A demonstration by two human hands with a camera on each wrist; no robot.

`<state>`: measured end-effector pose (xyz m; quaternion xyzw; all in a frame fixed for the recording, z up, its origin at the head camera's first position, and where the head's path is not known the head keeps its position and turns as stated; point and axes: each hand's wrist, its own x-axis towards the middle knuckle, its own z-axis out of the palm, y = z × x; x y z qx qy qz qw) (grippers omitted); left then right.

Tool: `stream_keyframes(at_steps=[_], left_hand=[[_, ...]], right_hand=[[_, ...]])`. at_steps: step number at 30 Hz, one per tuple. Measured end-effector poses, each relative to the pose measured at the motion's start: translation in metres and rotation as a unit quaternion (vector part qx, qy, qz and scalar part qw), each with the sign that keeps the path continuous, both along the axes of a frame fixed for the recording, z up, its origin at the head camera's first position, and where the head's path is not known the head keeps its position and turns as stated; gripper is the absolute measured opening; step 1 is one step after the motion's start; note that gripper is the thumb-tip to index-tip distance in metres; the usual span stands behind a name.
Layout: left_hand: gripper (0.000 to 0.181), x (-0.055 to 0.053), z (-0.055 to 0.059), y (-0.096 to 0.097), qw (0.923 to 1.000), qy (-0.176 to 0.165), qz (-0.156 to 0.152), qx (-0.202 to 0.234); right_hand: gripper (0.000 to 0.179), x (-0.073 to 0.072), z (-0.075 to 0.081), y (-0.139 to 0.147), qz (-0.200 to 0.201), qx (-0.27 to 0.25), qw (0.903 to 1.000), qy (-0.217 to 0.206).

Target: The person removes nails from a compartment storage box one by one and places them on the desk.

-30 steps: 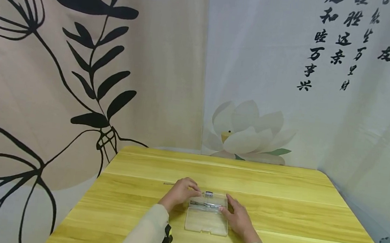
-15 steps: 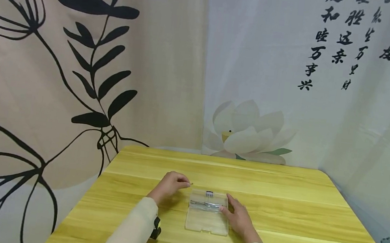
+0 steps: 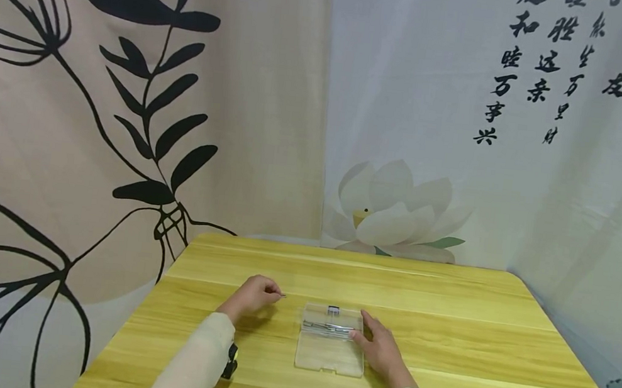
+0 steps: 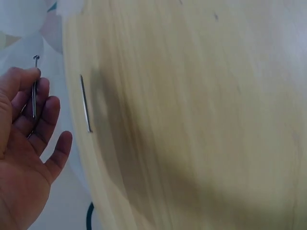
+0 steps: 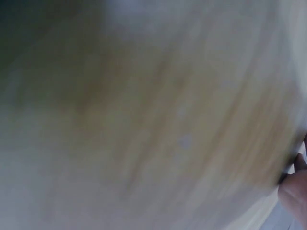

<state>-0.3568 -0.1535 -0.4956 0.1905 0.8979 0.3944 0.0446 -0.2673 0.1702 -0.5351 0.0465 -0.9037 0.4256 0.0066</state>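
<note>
In the head view my left hand is raised over the table, left of a clear plastic box. Between thumb and fingertips it pinches a thin metal nail, whose round head sticks out past the thumb; there may be more than one in the grip. Another nail lies on the table near that hand in the left wrist view. My right hand grips the right side of the open box, the thumb on its near side. Several nails lie across the middle of the box.
The wooden table stretches away on all sides of the box, with its far edge against a printed curtain. A small dark-edged label or catch sits at the box's far edge. The right wrist view is blurred.
My left hand has moved from the box's far left corner out to the left, carrying a nail. The right hand and the box have stayed put.
</note>
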Motion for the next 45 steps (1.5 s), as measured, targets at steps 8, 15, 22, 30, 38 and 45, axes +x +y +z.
stream_keyframes(at_steps=[8,15,22,30,38,45], left_hand=[[0.011,-0.006,-0.008,-0.009,0.9997,0.007,0.024,-0.001],[0.008,-0.013,-0.015,-0.01,0.9988,0.004,0.047,-0.017],[0.008,-0.019,-0.016,-0.007,0.9969,0.018,0.058,-0.049],[0.006,-0.023,-0.021,-0.005,0.9944,0.032,0.065,-0.077],[0.006,-0.023,-0.022,-0.002,0.993,0.04,0.064,-0.091],[0.006,-0.027,-0.025,-0.001,0.99,0.051,0.066,-0.113]], right_hand=[[0.065,-0.001,0.001,-0.001,0.001,0.001,1.0,0.002],[0.064,-0.001,0.001,-0.001,-0.004,0.003,1.0,-0.004],[0.065,0.0,-0.001,0.0,-0.004,0.002,1.0,-0.006],[0.066,0.0,-0.001,-0.002,-0.003,0.004,0.9999,-0.01],[0.067,-0.001,-0.002,-0.001,-0.006,0.001,0.9999,-0.013],[0.066,0.0,0.0,-0.002,-0.008,-0.004,0.9998,-0.016]])
